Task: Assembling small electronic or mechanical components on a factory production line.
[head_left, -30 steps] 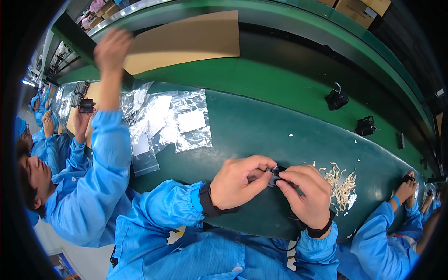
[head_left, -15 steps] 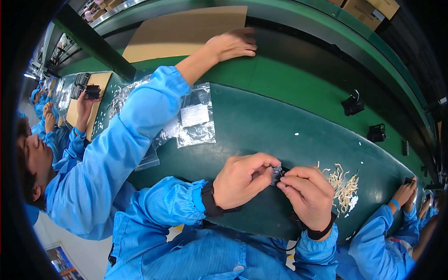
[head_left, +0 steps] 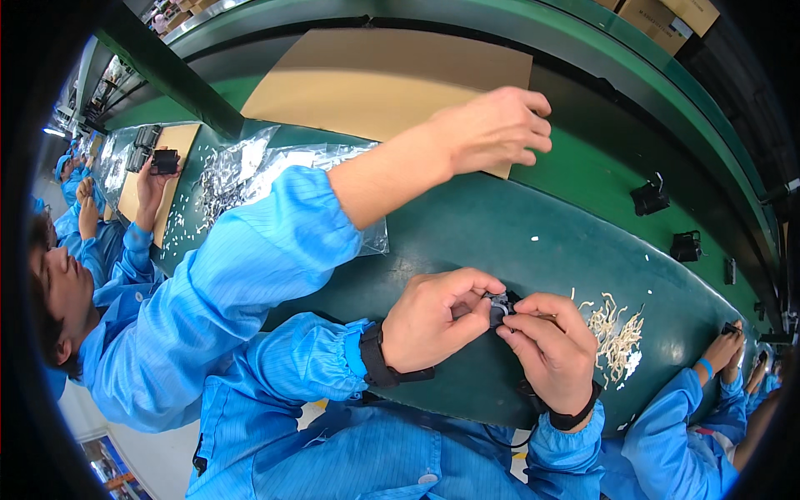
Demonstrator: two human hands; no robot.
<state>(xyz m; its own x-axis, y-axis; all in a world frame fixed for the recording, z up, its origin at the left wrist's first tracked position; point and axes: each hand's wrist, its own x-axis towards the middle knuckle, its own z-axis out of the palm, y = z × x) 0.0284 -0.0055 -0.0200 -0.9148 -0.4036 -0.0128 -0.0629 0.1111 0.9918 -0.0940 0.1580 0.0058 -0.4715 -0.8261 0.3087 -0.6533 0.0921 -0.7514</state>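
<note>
Between the two hands, above the green bench (head_left: 450,229), sits a small dark part (head_left: 499,310), pinched from both sides. The left hand (head_left: 437,323) has its grip closed on the left side of it, thumb against forefinger; the right hand (head_left: 552,340) has its grip closed on the right edge, though the fingers hide the exact contact. Handling it well probably calls for the left hand to act as a steady clamp while the right makes small, light movements, with fingertips kept off the middle so the face stays visible. Elbows are best kept in, clear of the co-worker's outstretched arm (head_left: 400,171). One face seems turned up toward the head; the long axis, as far as it shows, runs roughly away from the person's body, slightly tilted. Which end is the front cannot be told.
</note>
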